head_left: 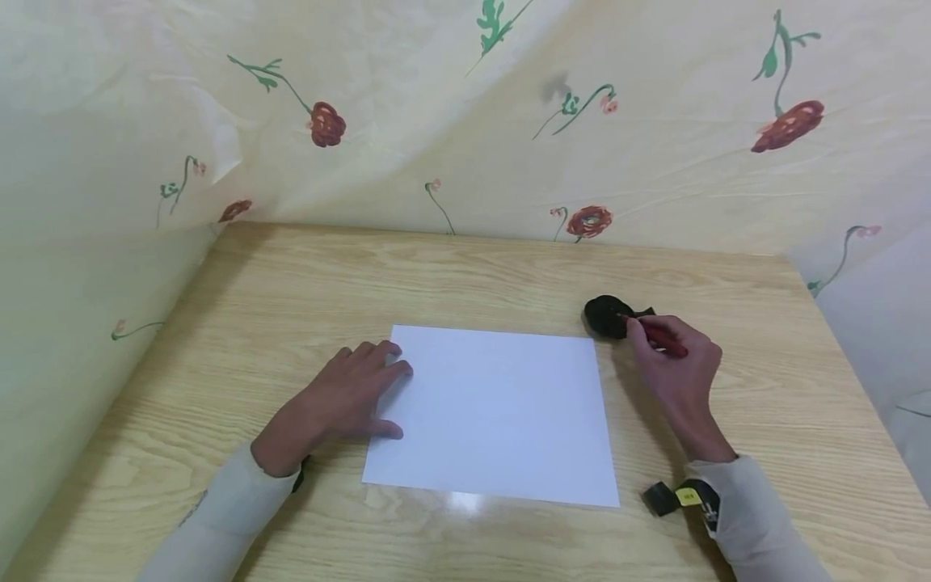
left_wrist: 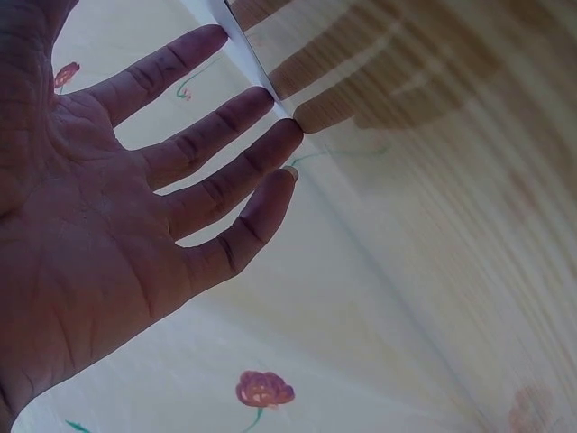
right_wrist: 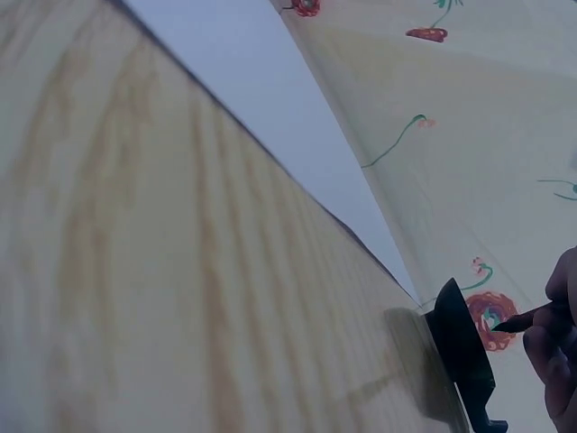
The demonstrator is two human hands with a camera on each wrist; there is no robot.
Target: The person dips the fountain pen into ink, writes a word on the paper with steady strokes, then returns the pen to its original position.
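Note:
A blank white sheet of paper point(head_left: 494, 412) lies flat on the wooden table. My left hand point(head_left: 352, 396) rests at its left edge, fingers spread and fingertips over the border; in the left wrist view the palm and several fingers point(left_wrist: 212, 194) show. To the right, my right hand point(head_left: 680, 368) pinches a slim red pen point(head_left: 667, 343) with a dark pointed tip. That tip is over a black, rounded, shallow dish point(head_left: 606, 316) with a short handle, beside the sheet's far right corner. In the right wrist view the dish point(right_wrist: 462, 338) appears side-on, with the pen tip just off it.
The wood-grain table point(head_left: 465, 275) extends around the sheet. Behind it and along both sides hangs a pale cloth point(head_left: 407, 121) printed with red flowers and green stems. A black wrist device point(head_left: 660, 499) with a yellow label sits at the right sleeve point(head_left: 756, 517).

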